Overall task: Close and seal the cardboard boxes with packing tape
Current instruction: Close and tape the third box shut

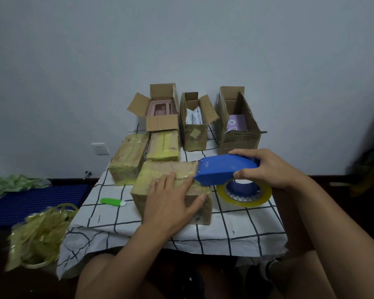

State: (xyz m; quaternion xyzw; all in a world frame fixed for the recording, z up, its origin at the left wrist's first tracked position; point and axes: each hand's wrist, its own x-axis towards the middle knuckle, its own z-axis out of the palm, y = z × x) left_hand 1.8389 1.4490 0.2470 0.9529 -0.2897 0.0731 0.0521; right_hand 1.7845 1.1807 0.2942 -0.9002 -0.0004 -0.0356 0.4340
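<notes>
A closed cardboard box [160, 171], partly wrapped in yellowish tape, lies at the front middle of the table. My left hand [171, 203] rests flat on its top and near side, fingers spread. My right hand [268, 167] grips a blue tape dispenser [222, 169] whose front edge meets the box's right top corner. The yellowish tape roll [244, 193] hangs under the dispenser. Behind it, two taped boxes [127, 158] [163, 145] lie shut. Three open boxes [158, 108] [194, 124] [238, 124] stand at the back with things inside.
A white cloth with a black grid [235, 229] covers the small table. A green and white cutter [112, 202] lies left of the front box. A heap of used tape [39, 229] sits at the lower left, by a blue mat [35, 201].
</notes>
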